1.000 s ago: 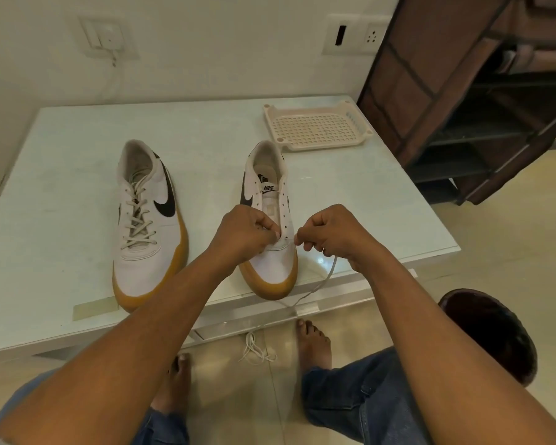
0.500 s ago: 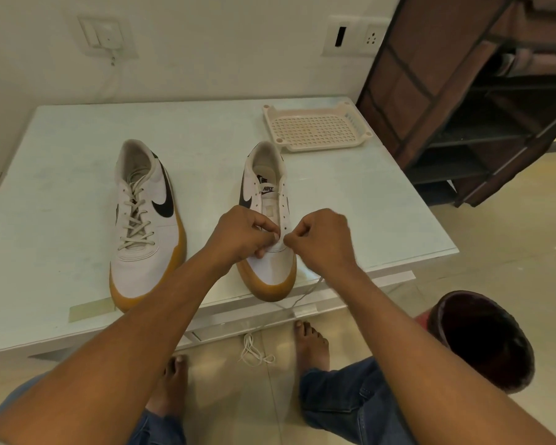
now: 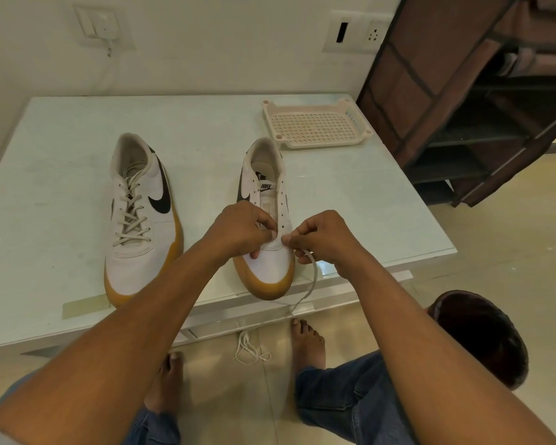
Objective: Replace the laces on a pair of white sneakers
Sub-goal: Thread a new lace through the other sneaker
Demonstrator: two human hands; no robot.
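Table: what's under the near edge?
Loose white lace bundle on the floor between two bare feet; the lace pinched by the right hand hangs off the table. Farther under: hidden by the table itself.

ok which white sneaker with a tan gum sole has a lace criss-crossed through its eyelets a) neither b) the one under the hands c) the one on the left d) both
C: the left white gum-soled sneaker shows a criss-crossed lace, while the right sneaker has bare eyelets, with a loose white lace trailing from the right hand.
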